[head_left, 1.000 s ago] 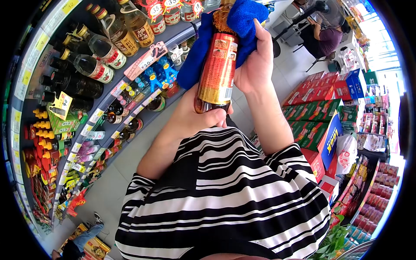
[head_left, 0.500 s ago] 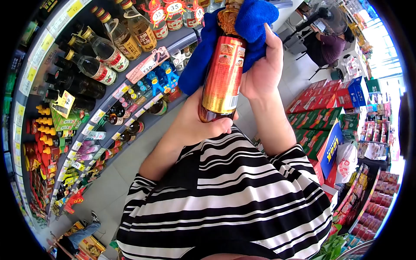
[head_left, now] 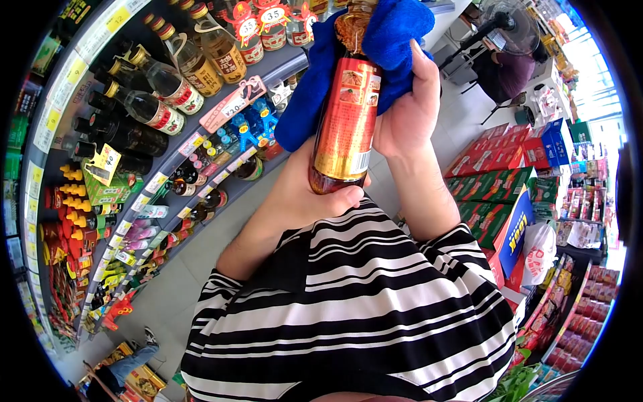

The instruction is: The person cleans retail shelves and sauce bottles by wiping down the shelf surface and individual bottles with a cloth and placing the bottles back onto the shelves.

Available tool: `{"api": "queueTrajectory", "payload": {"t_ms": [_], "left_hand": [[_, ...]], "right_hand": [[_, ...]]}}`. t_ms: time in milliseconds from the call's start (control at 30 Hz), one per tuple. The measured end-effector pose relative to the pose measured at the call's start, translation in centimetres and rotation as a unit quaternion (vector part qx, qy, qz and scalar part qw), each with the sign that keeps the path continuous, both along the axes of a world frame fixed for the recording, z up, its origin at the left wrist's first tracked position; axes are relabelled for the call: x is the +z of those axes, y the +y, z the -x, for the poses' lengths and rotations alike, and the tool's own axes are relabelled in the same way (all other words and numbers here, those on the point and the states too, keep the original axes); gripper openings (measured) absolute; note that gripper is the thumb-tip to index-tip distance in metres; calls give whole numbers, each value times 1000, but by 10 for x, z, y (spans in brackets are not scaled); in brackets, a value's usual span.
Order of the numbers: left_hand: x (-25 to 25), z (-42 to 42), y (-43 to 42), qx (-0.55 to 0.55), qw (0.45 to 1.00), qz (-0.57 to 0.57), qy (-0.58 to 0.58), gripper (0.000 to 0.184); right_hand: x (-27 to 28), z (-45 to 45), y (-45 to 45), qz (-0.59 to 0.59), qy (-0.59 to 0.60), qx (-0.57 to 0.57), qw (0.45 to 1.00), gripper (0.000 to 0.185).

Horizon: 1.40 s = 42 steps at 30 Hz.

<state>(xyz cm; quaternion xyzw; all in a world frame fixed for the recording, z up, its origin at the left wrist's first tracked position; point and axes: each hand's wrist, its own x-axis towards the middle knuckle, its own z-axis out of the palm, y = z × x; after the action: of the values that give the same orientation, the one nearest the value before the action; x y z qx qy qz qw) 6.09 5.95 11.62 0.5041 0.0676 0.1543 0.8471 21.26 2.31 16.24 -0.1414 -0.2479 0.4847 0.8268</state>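
Note:
A dark glass bottle with a red and gold label [head_left: 346, 120] is held up in front of my chest, its neck pointing away from me. My left hand [head_left: 318, 191] is closed round the bottle's lower end, with the thumb across its base. A blue cloth [head_left: 395, 33] drapes behind the bottle and round its neck on both sides. My right hand [head_left: 408, 110] is closed on the cloth near the bottle's upper right side, thumb pointing up; its other fingers are hidden behind the cloth and bottle.
Curved shelves [head_left: 161, 157] packed with bottles and price tags run along the left. Stacked red and green boxes [head_left: 492, 194] stand at right, near a white plastic bag [head_left: 538, 251]. A seated person [head_left: 512, 74] is by a fan [head_left: 506, 27]. Another person's leg [head_left: 134, 362] shows lower left.
The bottle and both hands stay almost in place, with only a slight shift. The shelves sit slightly lower in view. My grip looks the same.

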Motion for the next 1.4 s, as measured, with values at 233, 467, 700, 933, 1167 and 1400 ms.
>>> {"api": "queueTrajectory", "payload": {"t_ms": [233,467,700,933,1167,1400], "left_hand": [[-2,3,1,19,1000,-15,0,53],[-9,4,3,20,999,-46,-13,48],[-12,2,0,26,999,-41,5,46],[-17,-2,-3,-10,1000,-5,-21,47],[-20,-6,-7,-10,1000,-18,-10,49],[-29,-10,-5,-18,1000,-8,-11,49]], "right_hand": [[-1,11,2,68,-27,-56,996,34],[-2,17,1,99,-31,-66,992,32],[-7,18,-2,115,-40,-94,988,29],[-10,15,-13,138,-56,-116,982,30],[-19,15,-20,150,-127,-168,966,34],[-30,18,-28,170,-210,-190,944,32]]}}
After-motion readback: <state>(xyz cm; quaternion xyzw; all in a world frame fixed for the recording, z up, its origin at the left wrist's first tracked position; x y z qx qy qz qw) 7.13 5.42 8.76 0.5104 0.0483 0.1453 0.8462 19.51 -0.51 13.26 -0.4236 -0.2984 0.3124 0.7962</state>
